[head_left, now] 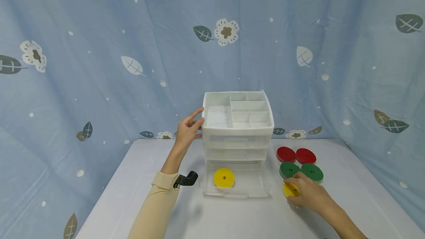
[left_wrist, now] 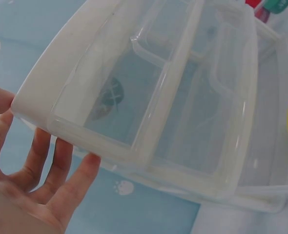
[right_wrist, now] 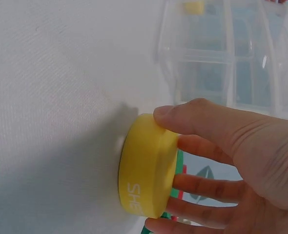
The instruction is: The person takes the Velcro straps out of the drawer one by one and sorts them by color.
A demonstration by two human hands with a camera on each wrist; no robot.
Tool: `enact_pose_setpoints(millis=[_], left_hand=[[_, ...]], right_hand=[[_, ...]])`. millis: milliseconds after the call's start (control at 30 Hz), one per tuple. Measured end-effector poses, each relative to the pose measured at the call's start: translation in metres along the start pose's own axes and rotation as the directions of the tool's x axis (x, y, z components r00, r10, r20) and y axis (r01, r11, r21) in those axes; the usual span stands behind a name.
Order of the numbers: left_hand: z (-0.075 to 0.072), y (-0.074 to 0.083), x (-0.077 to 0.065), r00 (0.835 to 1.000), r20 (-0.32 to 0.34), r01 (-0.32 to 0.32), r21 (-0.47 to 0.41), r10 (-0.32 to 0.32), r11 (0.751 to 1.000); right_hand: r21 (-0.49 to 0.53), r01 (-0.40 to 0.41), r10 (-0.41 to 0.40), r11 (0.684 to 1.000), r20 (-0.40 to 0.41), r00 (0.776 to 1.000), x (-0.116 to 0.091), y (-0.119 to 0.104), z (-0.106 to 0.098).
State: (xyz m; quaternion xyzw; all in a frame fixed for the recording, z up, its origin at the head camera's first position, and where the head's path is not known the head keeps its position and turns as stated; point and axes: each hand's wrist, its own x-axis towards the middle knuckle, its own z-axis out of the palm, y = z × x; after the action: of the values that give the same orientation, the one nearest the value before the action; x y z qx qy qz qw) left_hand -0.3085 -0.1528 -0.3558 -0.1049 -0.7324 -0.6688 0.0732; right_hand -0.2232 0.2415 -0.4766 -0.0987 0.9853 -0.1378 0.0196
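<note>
In the head view, my right hand (head_left: 310, 193) holds a thick yellow disc (head_left: 291, 190) by its edge, low over the table on the right. The right wrist view shows the thumb and fingers around this yellow disc (right_wrist: 146, 170), which has white letters on its side. My left hand (head_left: 188, 130) touches the left side of a white drawer unit (head_left: 237, 132), thumb near its upper front corner and fingertips along the side (left_wrist: 92, 161). The unit's clear bottom drawer (head_left: 247, 174) is pulled out, and another yellow disc (head_left: 224, 177) with a small central hole lies inside.
Behind the right hand lie two green discs (head_left: 312, 172), with two red discs (head_left: 306, 156) farther back. The unit's top tray has several compartments (head_left: 217, 115). A patterned blue curtain (head_left: 166, 47) hangs behind the white table (head_left: 132, 180).
</note>
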Motion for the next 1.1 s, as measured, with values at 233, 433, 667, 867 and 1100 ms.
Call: enact_pose_setpoints(millis=[233,433,667,867,1100], left_hand=[[0.0001,-0.0005,0.0006,1.000,-0.006,-0.006,0.003,0.006,1.000],[0.0001,-0.0004,0.0005,1.000,-0.007,-0.007,-0.002,0.007,1.000],[-0.0004,-0.0005,0.0004,1.000,-0.007,-0.004,-0.010,0.004,1.000],[-0.0002,-0.0009,0.0004,1.000,-0.008,-0.006,-0.008,0.006,1.000],[-0.0012,-0.0012,0.0012,1.000,-0.007,0.004,-0.010,-0.004,1.000]], right_hand=[[-0.010,0.004,-0.004,1.000,-0.006,1.000,0.0003,0.0001,-0.0012],[-0.026,0.016,-0.017,1.000,-0.010,1.000,0.0019,0.0004,-0.0021],[-0.029,-0.002,0.003,1.000,0.014,1.000,0.0051,0.0009,-0.0027],[-0.035,-0.007,0.008,0.999,0.019,1.000,0.0076,0.0013,-0.0044],[-0.040,-0.006,0.007,0.999,0.017,1.000,0.0090,0.0021,-0.0017]])
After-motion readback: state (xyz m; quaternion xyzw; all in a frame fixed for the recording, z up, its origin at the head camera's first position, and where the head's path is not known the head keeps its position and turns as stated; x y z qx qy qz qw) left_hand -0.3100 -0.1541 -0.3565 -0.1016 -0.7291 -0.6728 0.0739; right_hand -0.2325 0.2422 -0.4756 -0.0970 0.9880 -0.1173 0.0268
